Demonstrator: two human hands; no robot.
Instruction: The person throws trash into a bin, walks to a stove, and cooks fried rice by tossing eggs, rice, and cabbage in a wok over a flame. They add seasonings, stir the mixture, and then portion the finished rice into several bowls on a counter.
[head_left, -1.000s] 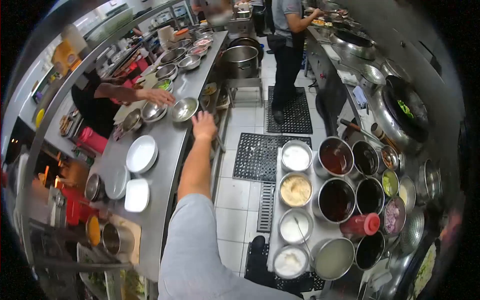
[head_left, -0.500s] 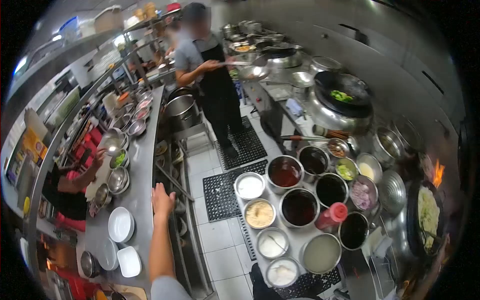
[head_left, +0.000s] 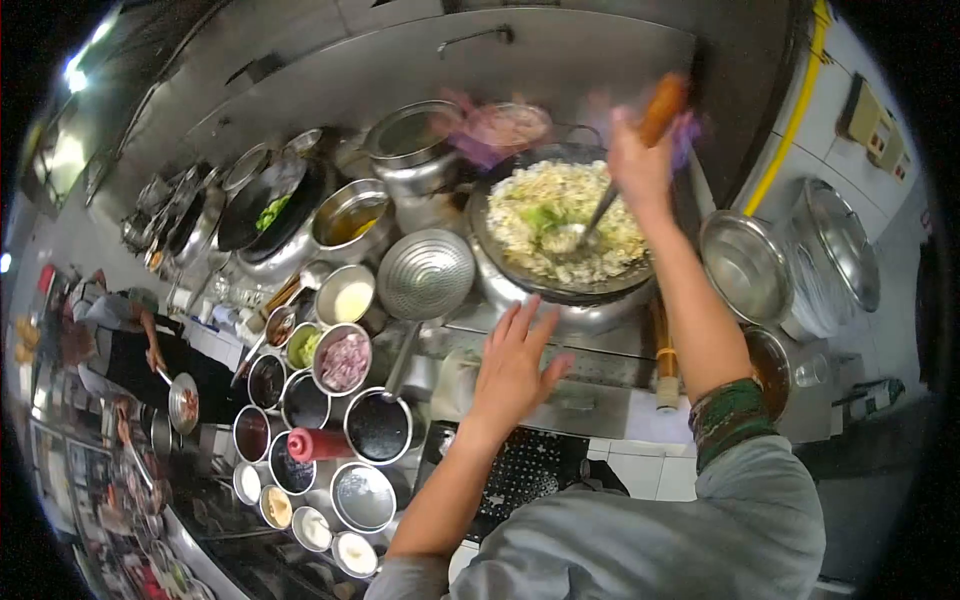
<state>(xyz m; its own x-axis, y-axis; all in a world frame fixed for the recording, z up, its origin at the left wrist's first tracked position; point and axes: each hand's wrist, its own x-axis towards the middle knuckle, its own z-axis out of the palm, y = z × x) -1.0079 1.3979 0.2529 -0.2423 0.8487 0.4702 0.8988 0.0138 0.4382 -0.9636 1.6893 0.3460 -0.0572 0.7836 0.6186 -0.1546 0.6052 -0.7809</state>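
My right hand (head_left: 641,170) is closed around the wooden handle of a ladle (head_left: 601,208). The ladle's bowl is down in a heap of fried rice (head_left: 530,195) with bits of green in it, which fills a black wok (head_left: 482,236). In front of the wok, my left hand (head_left: 513,372) hangs with its fingers spread, holding nothing, the fingertips close to the near rim. A perforated metal strainer (head_left: 427,274) lies to the left of that hand, its handle reaching over the sauce pots.
Pots of sauces and seasonings, a bowl of chopped onion (head_left: 342,360) and a red squeeze bottle (head_left: 318,444) stand at left. Metal bowls (head_left: 742,262) sit right of the wok. A wooden-handled brush (head_left: 666,355) lies near its front. Another person (head_left: 150,350) holds a pan at far left.
My view has swung right from the steel counter and aisle to the wok. My left hand has come from the counter side to the wok's front. The ladle in my right hand is now in view.
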